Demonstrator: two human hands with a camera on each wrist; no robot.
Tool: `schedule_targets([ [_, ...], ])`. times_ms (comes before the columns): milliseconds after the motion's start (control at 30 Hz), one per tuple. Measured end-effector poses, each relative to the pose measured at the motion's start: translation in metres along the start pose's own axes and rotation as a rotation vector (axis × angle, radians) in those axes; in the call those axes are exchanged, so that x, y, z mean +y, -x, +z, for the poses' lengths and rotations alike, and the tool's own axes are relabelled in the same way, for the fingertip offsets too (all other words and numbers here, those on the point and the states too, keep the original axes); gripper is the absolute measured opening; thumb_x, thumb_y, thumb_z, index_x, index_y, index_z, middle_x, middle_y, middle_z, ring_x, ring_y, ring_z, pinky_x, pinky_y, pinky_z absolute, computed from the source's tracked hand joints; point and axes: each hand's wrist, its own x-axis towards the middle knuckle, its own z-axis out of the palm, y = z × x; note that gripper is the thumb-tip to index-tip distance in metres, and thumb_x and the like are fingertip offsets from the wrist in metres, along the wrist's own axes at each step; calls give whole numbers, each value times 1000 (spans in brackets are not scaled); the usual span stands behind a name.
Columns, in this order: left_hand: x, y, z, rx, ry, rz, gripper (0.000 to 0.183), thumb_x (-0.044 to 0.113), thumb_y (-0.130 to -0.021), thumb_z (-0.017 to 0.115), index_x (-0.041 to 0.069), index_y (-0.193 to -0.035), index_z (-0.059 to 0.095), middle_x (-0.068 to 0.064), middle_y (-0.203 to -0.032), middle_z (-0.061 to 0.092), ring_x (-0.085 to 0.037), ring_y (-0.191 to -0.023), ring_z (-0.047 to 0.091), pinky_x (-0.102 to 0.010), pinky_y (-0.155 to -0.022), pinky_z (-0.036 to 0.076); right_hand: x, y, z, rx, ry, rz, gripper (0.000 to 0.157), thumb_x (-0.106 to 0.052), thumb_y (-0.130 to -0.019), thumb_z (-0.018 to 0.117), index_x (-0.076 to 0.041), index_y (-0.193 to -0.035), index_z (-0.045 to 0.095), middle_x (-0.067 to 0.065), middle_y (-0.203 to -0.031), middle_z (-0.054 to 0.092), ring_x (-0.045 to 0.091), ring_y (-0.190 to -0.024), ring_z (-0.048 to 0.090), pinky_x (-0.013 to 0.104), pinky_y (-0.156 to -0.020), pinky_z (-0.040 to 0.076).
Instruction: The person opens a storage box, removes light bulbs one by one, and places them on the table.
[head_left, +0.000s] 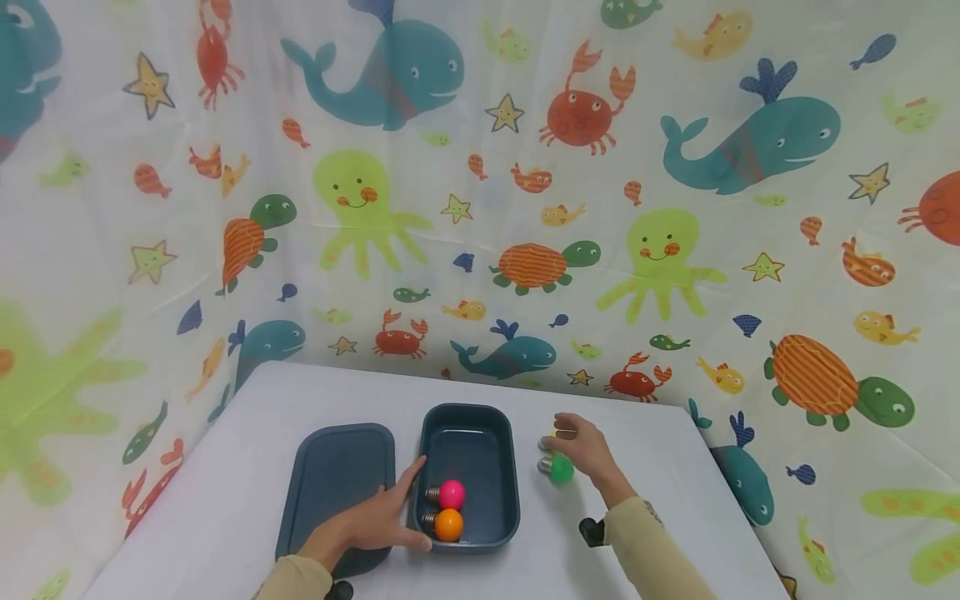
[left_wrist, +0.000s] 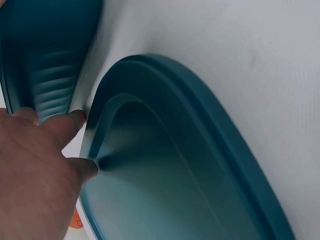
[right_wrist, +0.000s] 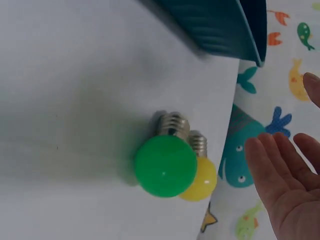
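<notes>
A dark blue-green plastic box (head_left: 483, 433) stands on the table, holding a pink light bulb (head_left: 452, 495) and an orange light bulb (head_left: 448, 526) at its near left. My left hand (head_left: 375, 518) rests against the box's left side, fingers spread, thumb near the front corner. Right of the box lies a green light bulb (head_left: 562, 469), with a yellow light bulb (right_wrist: 201, 180) just beyond it. Over the yellow bulb hovers my right hand (head_left: 583, 450); in the right wrist view its fingers are extended, apart from both bulbs, and nothing is in it.
The matching lid (head_left: 341, 467) lies flat left of the box, partly under my left hand and forearm. White cloth covers the table (head_left: 637, 442). A curtain (head_left: 465, 225) printed with sea animals hangs behind and along both sides.
</notes>
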Motion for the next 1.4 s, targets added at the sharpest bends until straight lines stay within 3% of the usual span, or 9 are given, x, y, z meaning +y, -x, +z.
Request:
schedule_targets([
  [500,-1,0,-2,-1,0,-8,121,49,-74,82,13,-157,2,-24,-157,23,-54,-136,29,-76,-105,8,-38,5,37,-126,-56,-90,61,-26,-86,77,-5,-138,52,17,-134,58,34,-121,58,49,-95,51],
  [967,-4,-3,-3,-5,2,2,122,51,-73,82,14,-157,1,-24,-157,24,-52,-136,31,-76,-106,7,-50,14,73,-252,-50,-139,60,-27,-85,76,-2,-135,54,14,-132,59,33,-116,58,50,-94,51],
  [1400,-3,-1,-4,2,1,-13,122,51,-73,82,14,-157,2,-23,-157,25,-55,-135,30,-77,-104,10,-56,20,91,-282,-27,-115,58,-25,-84,78,-2,-133,56,13,-128,61,32,-113,59,51,-94,51],
])
